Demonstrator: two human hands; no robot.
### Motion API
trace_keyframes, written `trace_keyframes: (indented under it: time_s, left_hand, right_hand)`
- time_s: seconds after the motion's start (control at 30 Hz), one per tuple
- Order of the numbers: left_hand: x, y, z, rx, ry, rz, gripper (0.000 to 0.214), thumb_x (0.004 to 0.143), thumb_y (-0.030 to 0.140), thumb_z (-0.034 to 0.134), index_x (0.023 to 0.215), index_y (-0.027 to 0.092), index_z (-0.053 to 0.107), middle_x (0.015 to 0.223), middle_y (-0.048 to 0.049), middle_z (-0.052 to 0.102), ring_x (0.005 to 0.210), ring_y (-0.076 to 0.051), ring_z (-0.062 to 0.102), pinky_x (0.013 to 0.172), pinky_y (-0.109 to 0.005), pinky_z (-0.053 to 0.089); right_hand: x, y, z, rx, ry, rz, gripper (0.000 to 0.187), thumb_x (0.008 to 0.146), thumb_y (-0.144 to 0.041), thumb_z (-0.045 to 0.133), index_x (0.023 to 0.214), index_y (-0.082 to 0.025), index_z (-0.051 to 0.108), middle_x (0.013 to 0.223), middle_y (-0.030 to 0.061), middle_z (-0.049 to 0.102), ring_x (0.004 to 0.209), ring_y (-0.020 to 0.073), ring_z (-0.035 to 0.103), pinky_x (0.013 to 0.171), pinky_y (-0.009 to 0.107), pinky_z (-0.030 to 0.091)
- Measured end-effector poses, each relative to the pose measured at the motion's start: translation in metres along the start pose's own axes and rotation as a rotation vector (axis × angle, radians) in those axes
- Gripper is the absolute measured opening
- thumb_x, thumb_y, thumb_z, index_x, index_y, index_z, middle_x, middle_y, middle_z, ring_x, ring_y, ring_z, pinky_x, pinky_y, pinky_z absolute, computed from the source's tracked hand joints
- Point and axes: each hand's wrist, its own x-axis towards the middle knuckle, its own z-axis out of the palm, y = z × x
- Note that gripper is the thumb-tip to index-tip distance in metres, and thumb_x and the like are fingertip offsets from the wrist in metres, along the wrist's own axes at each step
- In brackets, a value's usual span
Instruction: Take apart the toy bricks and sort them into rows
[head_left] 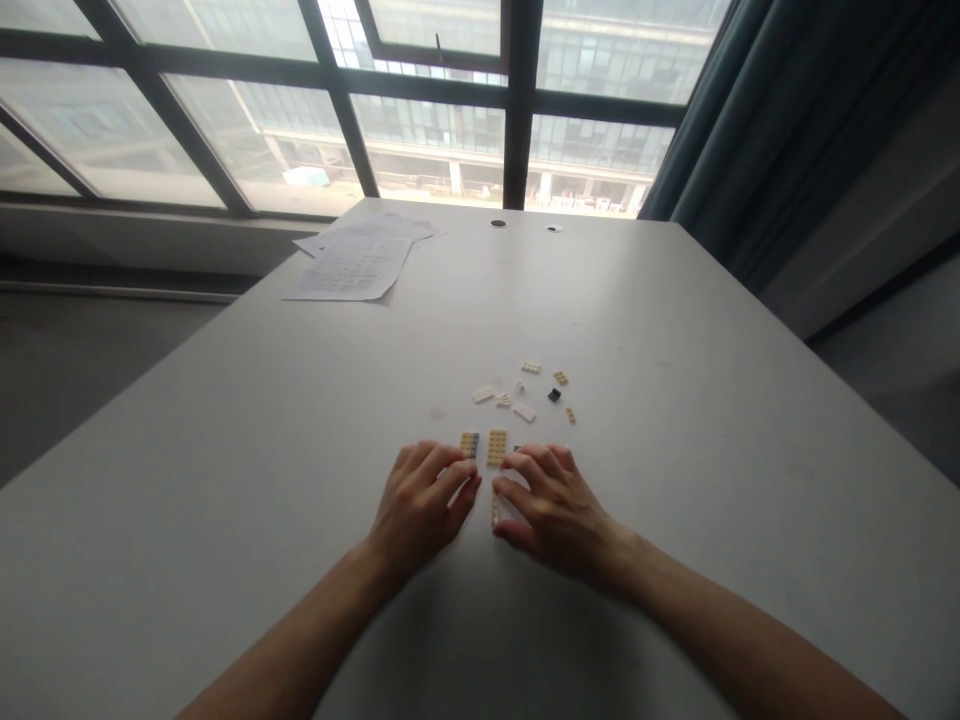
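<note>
My left hand [424, 492] rests on the table with curled fingers, thumb tip close to the index fingertip. Anything between those tips is hidden. Just beyond its fingers lies a small tan-and-blue studded toy brick plate [469, 444], partly covered by them. My right hand [551, 505] has its thumb and index finger closed at the two ends of a narrow tan studded strip [495, 508]. Between the hands, a tan studded plate [497, 448] lies flat, near the right fingertips. A dark bluish piece [518, 449] peeks out behind the right fingers.
Past the hands lie loose pieces: flat white tiles [523, 411], a white studded strip [531, 368], a black piece [554, 395] and small tan plates [561, 377]. Papers [360, 262] lie at the white table's [247, 440] far left. Windows and a dark curtain [739, 130] stand behind.
</note>
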Motion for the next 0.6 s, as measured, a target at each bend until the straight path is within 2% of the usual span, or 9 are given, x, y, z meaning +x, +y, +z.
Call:
trace_keyframes:
  time_s: [0.2, 0.43, 0.6]
  left_hand:
    - [0.0011, 0.001, 0.0, -0.012, 0.019, -0.004, 0.004, 0.084, 0.016, 0.062, 0.084, 0.02, 0.061, 0.082, -0.0039, 0.063, 0.078, -0.019, 0.053, 0.074, -0.034, 0.042]
    - [0.0014, 0.0023, 0.0024, -0.016, 0.023, -0.019, 0.004, 0.084, 0.016, 0.062, 0.083, 0.02, 0.061, 0.083, -0.004, 0.063, 0.079, -0.02, 0.053, 0.075, -0.034, 0.043]
    - [0.0025, -0.0016, 0.0026, 0.032, 0.05, -0.06, 0.005, 0.085, 0.019, 0.062, 0.09, 0.02, 0.063, 0.094, -0.0065, 0.065, 0.092, -0.022, 0.056, 0.083, -0.039, 0.044]
  right_hand:
    - [0.0004, -0.0009, 0.0033, -0.004, 0.0, 0.018, 0.052, 0.085, -0.053, 0.062, 0.119, -0.015, 0.058, 0.121, 0.0149, 0.057, 0.114, 0.0319, 0.044, 0.097, 0.048, 0.031]
    - [0.0018, -0.0058, 0.005, 0.006, -0.018, 0.047, 0.045, 0.085, -0.052, 0.06, 0.108, -0.014, 0.061, 0.122, 0.0142, 0.057, 0.113, 0.0314, 0.045, 0.097, 0.047, 0.032]
    - [0.0028, 0.0014, 0.0017, 0.04, 0.094, 0.045, 0.043, 0.083, -0.049, 0.062, 0.109, -0.015, 0.062, 0.119, 0.0134, 0.059, 0.11, 0.0294, 0.047, 0.095, 0.044, 0.034]
